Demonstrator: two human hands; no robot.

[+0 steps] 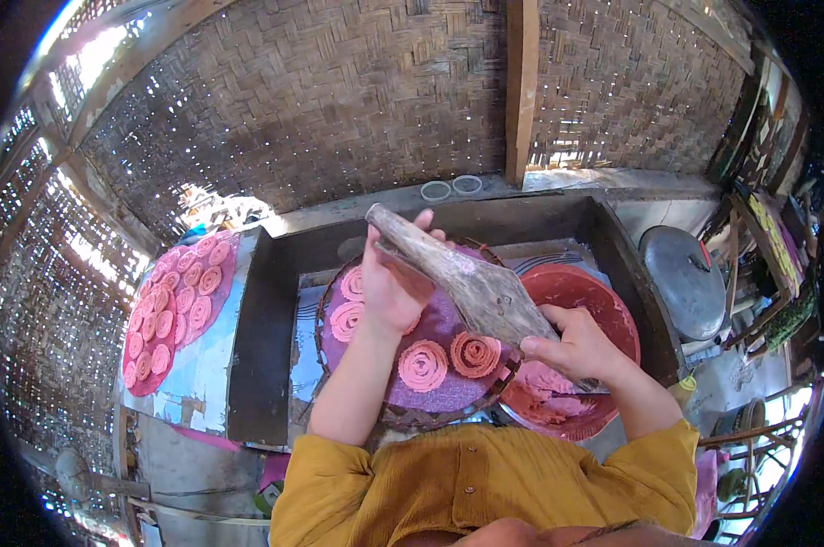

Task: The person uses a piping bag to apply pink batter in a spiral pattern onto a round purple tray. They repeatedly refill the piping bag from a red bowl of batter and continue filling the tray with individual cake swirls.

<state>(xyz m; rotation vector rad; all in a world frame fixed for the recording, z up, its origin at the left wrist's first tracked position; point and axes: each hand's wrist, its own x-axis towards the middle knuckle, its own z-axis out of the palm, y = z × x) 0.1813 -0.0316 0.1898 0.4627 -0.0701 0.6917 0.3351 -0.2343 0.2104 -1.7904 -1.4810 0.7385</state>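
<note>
Across the middle, my two hands hold a worn, greyish wooden tool [499, 301], narrow like a handle at its upper left and broad at its lower right. My left hand [398, 287] is closed around the narrow part, fingertips showing beyond it. On the broad end, my right hand [576, 345] grips with the thumb on top. Beneath lies a round tray [448, 314] lined with purple cloth, bearing several pink spiral rosettes [423, 366]. One rosette [475, 354] near the right hand looks darker. Partly under that hand, a red basin [603, 301] contains pink dough [544, 387].
A dark wooden frame [248, 346] surrounds the tray and basin. Many pink rosettes [184, 296] cover a cloth on the blue surface at left. A grey lidded pot [684, 283] stands at right. Two small rings [437, 190] rest on the ledge by the woven wall [339, 100].
</note>
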